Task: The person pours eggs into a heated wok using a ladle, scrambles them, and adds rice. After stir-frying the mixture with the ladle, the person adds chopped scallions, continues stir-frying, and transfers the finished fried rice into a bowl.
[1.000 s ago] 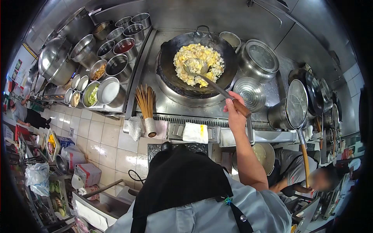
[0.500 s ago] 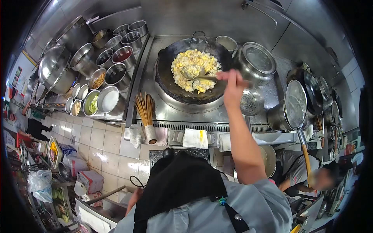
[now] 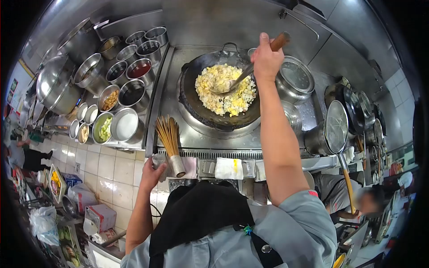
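My right hand (image 3: 267,62) is wrapped round the wooden handle of a metal ladle (image 3: 240,79), raised over the right side of the wok. The ladle's bowl rests in rice mixed with yellow egg (image 3: 223,100) inside the black wok (image 3: 190,100). At the stove's front edge, my left hand (image 3: 153,172) is beside a pale cloth (image 3: 159,161). Its thumb and fingers are apart, and whether it touches the cloth is unclear. Just right of it stands a bamboo brush (image 3: 168,137) with a wrapped handle.
Metal containers of sauces and ingredients (image 3: 134,94) stand on the left. A lidded pot (image 3: 296,76), a perforated ladle (image 3: 291,117) and a mesh strainer (image 3: 336,127) are on the right. A co-worker (image 3: 337,192) is at lower right; another person (image 3: 29,156) is far left.
My right hand has moved up and away, tilting the ladle handle upward. My left hand has come forward from beside my body to the cloth at the stove's edge.
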`<state>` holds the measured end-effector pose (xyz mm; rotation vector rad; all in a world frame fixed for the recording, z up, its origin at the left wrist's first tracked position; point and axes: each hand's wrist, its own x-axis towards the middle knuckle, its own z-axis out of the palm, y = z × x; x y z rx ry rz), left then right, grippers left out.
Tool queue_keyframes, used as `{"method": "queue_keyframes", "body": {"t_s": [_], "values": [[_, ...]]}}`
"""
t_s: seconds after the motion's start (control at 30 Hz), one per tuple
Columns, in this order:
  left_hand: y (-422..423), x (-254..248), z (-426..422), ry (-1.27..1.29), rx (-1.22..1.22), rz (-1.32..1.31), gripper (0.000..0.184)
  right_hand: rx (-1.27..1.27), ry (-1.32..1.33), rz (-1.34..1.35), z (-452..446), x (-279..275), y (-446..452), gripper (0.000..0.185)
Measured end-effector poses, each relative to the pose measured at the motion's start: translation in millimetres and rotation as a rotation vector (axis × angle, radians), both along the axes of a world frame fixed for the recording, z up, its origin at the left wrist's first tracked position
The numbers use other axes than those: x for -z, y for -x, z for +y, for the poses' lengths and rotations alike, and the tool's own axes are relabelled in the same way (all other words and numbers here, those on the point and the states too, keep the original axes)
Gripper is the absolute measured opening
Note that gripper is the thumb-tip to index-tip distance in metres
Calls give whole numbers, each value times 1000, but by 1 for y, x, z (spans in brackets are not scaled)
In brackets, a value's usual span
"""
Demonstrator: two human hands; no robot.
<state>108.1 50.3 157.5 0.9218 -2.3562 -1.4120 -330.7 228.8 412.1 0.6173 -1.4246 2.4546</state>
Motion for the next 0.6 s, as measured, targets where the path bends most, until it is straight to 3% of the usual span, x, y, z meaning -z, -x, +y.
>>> {"method": "queue_keyframes", "body": {"t_s": [0.1,0.2,0.27,0.37,0.4,0.5,0.6], "values": [[8,59,-22,-42,-99,29,43,-53,71,189,-17,16,-39,34],[2,35,-35,-481,-136,173,36,-33,-30,21,-38,51,-11,35],[2,8,-55,-927,-94,296,31,-16,-66,-78,-26,-2,-12,35],[39,-64,-48,-1353,-139,275,72,-97,-73,59,1,-30,-68,35],[58,-57,-51,-1420,-46,211,69,-16,-109,31,-1,-17,-75,33],[131,-25,-12,-1431,8,173,33,-24,-143,-34,-9,31,-48,35],[194,-7,37,-1540,-55,107,31,32,-141,-18,17,-14,-64,38]]}}
